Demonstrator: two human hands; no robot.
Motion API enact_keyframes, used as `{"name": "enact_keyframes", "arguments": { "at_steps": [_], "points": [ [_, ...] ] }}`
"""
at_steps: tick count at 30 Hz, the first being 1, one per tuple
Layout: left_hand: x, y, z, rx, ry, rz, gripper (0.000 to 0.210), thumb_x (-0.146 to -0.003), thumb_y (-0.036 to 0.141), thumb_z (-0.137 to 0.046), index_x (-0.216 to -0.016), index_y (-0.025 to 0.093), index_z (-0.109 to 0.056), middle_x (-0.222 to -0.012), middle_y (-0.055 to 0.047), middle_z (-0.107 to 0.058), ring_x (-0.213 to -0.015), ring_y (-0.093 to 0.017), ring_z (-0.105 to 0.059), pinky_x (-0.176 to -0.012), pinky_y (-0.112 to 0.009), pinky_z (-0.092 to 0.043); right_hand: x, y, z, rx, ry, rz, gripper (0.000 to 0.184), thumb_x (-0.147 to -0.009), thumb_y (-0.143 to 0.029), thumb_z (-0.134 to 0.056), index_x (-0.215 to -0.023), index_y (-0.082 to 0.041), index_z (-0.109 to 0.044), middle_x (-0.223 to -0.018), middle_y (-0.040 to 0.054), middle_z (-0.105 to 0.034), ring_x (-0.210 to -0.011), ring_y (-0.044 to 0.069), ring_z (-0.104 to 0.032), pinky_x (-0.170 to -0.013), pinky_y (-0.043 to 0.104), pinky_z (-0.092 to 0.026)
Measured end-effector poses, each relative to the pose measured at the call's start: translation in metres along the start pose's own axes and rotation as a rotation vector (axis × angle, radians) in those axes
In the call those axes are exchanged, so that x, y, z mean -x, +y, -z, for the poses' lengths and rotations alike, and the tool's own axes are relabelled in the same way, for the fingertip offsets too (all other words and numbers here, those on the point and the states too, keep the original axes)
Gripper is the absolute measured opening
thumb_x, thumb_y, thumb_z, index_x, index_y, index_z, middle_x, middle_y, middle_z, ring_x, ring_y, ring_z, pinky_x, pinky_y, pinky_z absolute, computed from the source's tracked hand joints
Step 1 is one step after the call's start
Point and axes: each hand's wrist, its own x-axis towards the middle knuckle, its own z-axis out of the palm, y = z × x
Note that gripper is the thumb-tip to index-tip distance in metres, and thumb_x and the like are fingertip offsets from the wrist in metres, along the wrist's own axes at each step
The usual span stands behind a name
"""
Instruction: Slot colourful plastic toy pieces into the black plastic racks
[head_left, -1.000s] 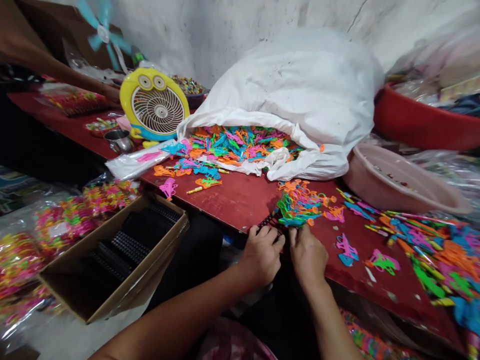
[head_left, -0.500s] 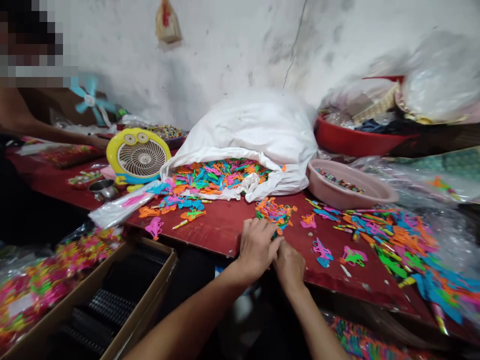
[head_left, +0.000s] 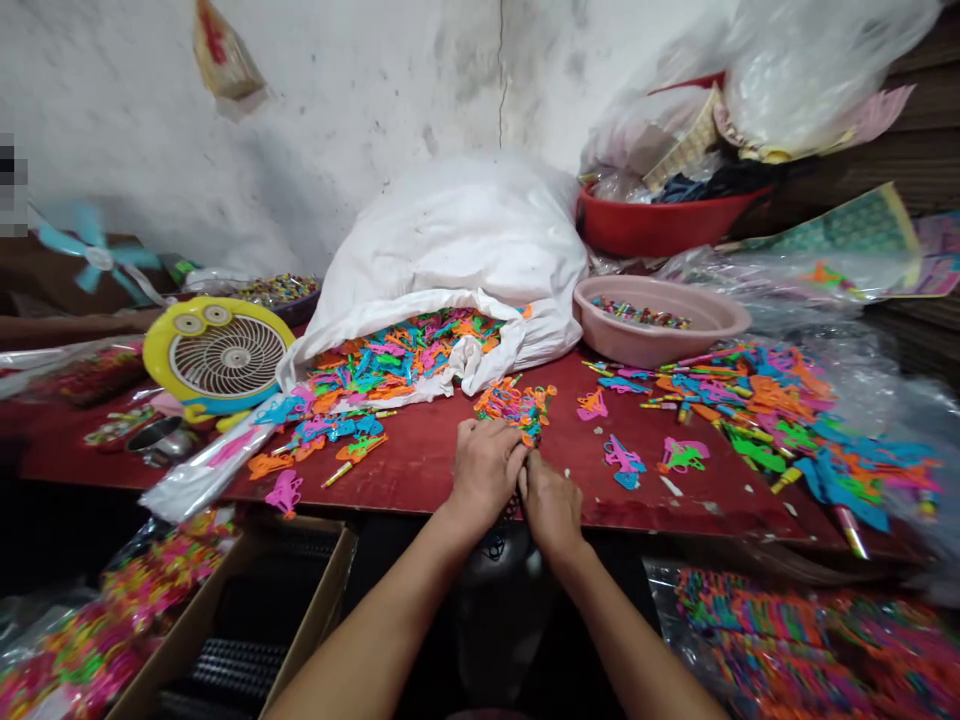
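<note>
At the table's front edge my left hand (head_left: 486, 468) and my right hand (head_left: 551, 503) meet, fingers curled and closed. What they pinch is hidden by the fingers. A thin dark looped strand (head_left: 493, 547) hangs below, between my wrists; I cannot tell which hand has it. Just beyond my fingertips lies a small heap of orange, green and pink plastic pieces (head_left: 517, 402). Behind it, a big white sack (head_left: 457, 235) lies with its mouth toward me, spilling bright flat plastic pieces (head_left: 405, 355). To the right of my hands lie a few loose pink, blue and green pieces (head_left: 624, 458).
A yellow cartoon-faced fan (head_left: 225, 355) and a metal cup (head_left: 161, 440) stand left. On the right are a pink basin (head_left: 660, 340), a red basin (head_left: 667, 222) and a colourful pile (head_left: 795, 400). Below left sits a carton (head_left: 319, 600). A co-worker's arm (head_left: 82, 328) shows far left.
The view has turned right, so everything sits further left. My hands stay together at the table edge, and the dark strand below them now shows more clearly.
</note>
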Motion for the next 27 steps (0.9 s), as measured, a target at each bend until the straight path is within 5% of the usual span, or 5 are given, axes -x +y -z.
{"name": "enact_keyframes", "arguments": {
  "at_steps": [4, 10, 16, 23, 27],
  "points": [
    [0.009, 0.000, -0.003, 0.074, 0.015, 0.026, 0.007, -0.090, 0.020, -0.061, -0.095, 0.020, -0.065, -0.094, -0.004, -0.067, -0.093, -0.021, -0.060, -0.082, -0.035, -0.040, 0.001, 0.005, -0.002, -0.026, 0.031, 0.026, 0.021, -0.101, -0.028, -0.041, -0.110, -0.020, -0.059, -0.094, 0.0059, -0.073, -0.082, 0.022, -0.070, -0.062, 0.028, -0.036],
    [0.024, -0.004, -0.011, 0.283, 0.190, 0.102, 0.032, -0.087, 0.020, -0.065, -0.119, 0.022, -0.059, -0.109, -0.006, -0.063, -0.104, -0.021, -0.059, -0.087, -0.034, -0.046, 0.000, 0.007, -0.002, -0.089, 0.055, 0.046, 0.020, -0.100, -0.031, -0.044, -0.107, -0.020, -0.059, -0.093, 0.0069, -0.074, -0.083, 0.022, -0.070, -0.062, 0.028, -0.036],
    [0.017, -0.009, -0.004, 0.254, 0.098, 0.115, 0.032, -0.085, 0.016, -0.066, -0.116, 0.023, -0.065, -0.106, -0.005, -0.067, -0.101, -0.021, -0.063, -0.088, -0.036, -0.047, 0.002, 0.020, 0.005, -0.195, -0.001, 0.071, 0.018, -0.093, -0.026, -0.052, -0.106, -0.018, -0.060, -0.090, 0.0091, -0.073, -0.083, 0.026, -0.069, -0.063, 0.029, -0.038],
    [0.018, -0.020, -0.008, 0.379, 0.052, 0.198, 0.029, -0.081, 0.015, -0.068, -0.110, 0.019, -0.065, -0.107, -0.005, -0.071, -0.097, -0.020, -0.065, -0.088, -0.035, -0.051, -0.010, 0.046, 0.017, -0.703, 0.320, 0.168, 0.037, -0.095, -0.025, -0.043, -0.128, -0.018, -0.057, -0.113, 0.0105, -0.068, -0.091, 0.021, -0.066, -0.076, 0.030, -0.047],
    [0.019, -0.019, -0.007, 0.342, 0.071, 0.141, 0.033, -0.083, 0.019, -0.069, -0.115, 0.020, -0.064, -0.109, -0.006, -0.070, -0.099, -0.021, -0.064, -0.091, -0.037, -0.051, -0.021, 0.045, 0.030, -0.849, 0.347, 0.292, 0.039, -0.096, -0.027, -0.043, -0.132, -0.021, -0.058, -0.116, 0.0086, -0.066, -0.094, 0.019, -0.063, -0.083, 0.032, -0.048]
  ]
}}
